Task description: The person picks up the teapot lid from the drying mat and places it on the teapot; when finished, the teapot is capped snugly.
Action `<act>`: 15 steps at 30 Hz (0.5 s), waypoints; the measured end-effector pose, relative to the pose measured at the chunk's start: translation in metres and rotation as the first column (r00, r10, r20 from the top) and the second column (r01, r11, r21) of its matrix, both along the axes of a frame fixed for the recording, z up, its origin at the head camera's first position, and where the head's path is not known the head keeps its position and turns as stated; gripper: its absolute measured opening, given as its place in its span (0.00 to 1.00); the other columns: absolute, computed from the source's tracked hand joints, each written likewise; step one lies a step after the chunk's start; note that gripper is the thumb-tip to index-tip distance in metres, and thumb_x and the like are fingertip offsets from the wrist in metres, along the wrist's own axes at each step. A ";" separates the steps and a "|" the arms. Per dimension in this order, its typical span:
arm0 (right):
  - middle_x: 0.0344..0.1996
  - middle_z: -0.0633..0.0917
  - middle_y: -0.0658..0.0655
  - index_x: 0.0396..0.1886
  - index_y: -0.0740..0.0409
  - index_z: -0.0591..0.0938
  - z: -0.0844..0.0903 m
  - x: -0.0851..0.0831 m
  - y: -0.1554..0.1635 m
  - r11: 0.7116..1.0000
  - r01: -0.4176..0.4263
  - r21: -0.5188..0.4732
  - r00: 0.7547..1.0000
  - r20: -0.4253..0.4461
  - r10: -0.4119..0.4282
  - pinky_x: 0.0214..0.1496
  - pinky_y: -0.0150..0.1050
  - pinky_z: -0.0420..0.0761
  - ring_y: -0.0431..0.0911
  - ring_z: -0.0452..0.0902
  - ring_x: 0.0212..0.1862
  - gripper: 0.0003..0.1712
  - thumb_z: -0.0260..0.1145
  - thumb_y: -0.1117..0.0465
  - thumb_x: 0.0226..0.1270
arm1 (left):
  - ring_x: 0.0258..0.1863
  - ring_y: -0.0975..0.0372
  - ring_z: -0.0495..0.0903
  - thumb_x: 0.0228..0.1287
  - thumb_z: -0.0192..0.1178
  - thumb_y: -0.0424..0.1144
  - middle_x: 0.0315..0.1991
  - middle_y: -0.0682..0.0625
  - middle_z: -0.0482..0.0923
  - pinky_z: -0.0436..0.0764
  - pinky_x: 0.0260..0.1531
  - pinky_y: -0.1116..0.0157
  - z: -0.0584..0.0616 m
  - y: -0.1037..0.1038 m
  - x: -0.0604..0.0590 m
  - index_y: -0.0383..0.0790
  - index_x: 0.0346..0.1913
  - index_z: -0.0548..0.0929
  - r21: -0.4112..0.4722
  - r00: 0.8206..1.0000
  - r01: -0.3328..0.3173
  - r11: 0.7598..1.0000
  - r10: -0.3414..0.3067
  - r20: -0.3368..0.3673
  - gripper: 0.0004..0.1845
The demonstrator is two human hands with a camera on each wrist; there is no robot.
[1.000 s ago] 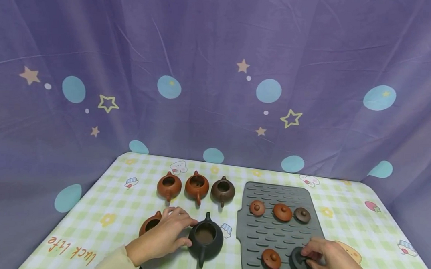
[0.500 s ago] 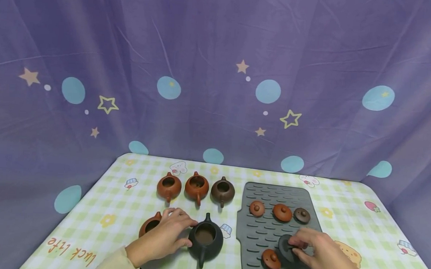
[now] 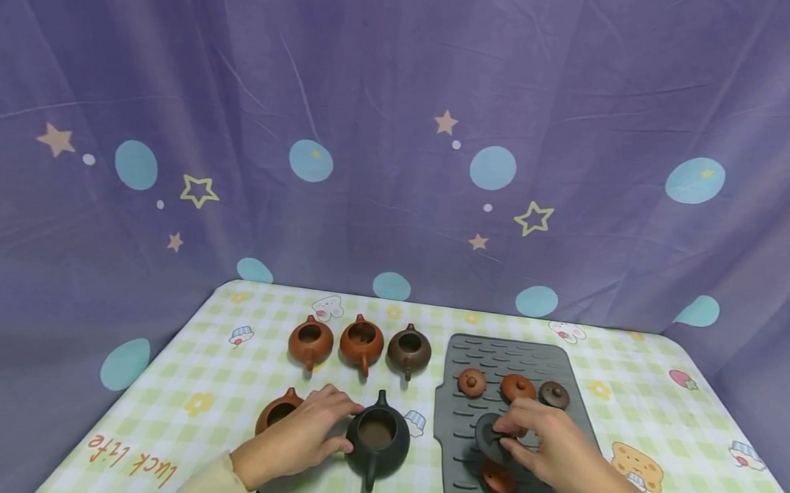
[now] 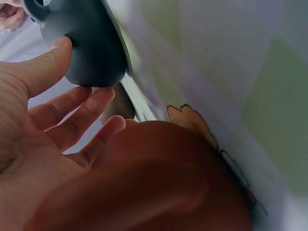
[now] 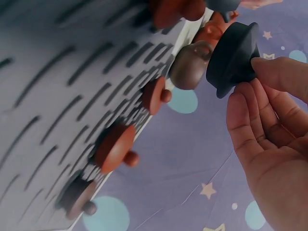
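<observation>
Two hands are at work. My right hand (image 3: 552, 448) pinches a round black clay lid (image 3: 490, 436) by its knob, fingertips (image 5: 269, 72) closed on it, holding it tilted on edge above the dark grey ribbed rubber mat (image 3: 489, 353), its underside facing left toward the pots. My left hand (image 3: 300, 437) rests against the side of the open black clay teapot (image 3: 376, 438), thumb and fingers lightly curved round its body. That pot stands upright on the bench (image 3: 217, 386), handle toward me and spout away, so its long axis runs front to back.

Just behind my left hand sits a reddish-brown clay teapot (image 3: 277, 412), partly hidden. Three more open pots stand in a row farther back: two reddish-brown (image 3: 310, 341) (image 3: 361, 342) and one dark brown (image 3: 409, 349), making five in all. Four other lids lie on the mat: three in a back row (image 3: 471, 381) (image 3: 516, 386) (image 3: 553, 394) and one reddish-brown lid (image 3: 497, 480) below my right hand.
</observation>
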State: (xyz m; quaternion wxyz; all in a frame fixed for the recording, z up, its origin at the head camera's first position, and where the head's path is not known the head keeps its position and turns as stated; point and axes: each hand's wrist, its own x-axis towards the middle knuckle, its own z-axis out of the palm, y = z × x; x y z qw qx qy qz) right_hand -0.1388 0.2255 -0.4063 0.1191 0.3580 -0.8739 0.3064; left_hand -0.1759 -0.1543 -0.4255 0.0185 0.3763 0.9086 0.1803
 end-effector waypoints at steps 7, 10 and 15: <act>0.34 0.78 0.40 0.36 0.44 0.82 0.002 -0.008 -0.020 0.998 -0.050 -0.030 0.999 -0.008 0.049 0.32 0.33 0.79 0.33 0.75 0.34 0.18 0.74 0.70 0.50 | 0.49 0.63 0.69 0.57 0.67 0.47 0.48 0.56 0.76 0.71 0.49 0.59 0.000 0.000 0.000 0.42 0.55 0.79 -0.003 1.000 0.006 1.000 -0.006 0.003 0.24; 0.34 0.79 0.41 0.36 0.46 0.83 0.002 -0.013 -0.030 0.995 -0.087 -0.054 0.996 -0.025 0.085 0.32 0.33 0.79 0.34 0.76 0.34 0.17 0.74 0.70 0.50 | 0.49 0.63 0.69 0.57 0.67 0.47 0.48 0.57 0.76 0.71 0.48 0.58 0.000 0.000 0.000 0.42 0.55 0.79 -0.007 1.000 0.003 1.000 -0.003 0.003 0.24; 0.35 0.80 0.43 0.37 0.48 0.83 0.003 -0.019 -0.047 0.991 -0.122 -0.057 0.992 0.023 0.124 0.33 0.34 0.79 0.34 0.76 0.34 0.14 0.72 0.69 0.54 | 0.49 0.63 0.70 0.57 0.67 0.47 0.48 0.57 0.76 0.71 0.49 0.58 0.001 -0.001 0.000 0.43 0.55 0.79 -0.007 1.000 0.006 1.000 -0.006 0.001 0.23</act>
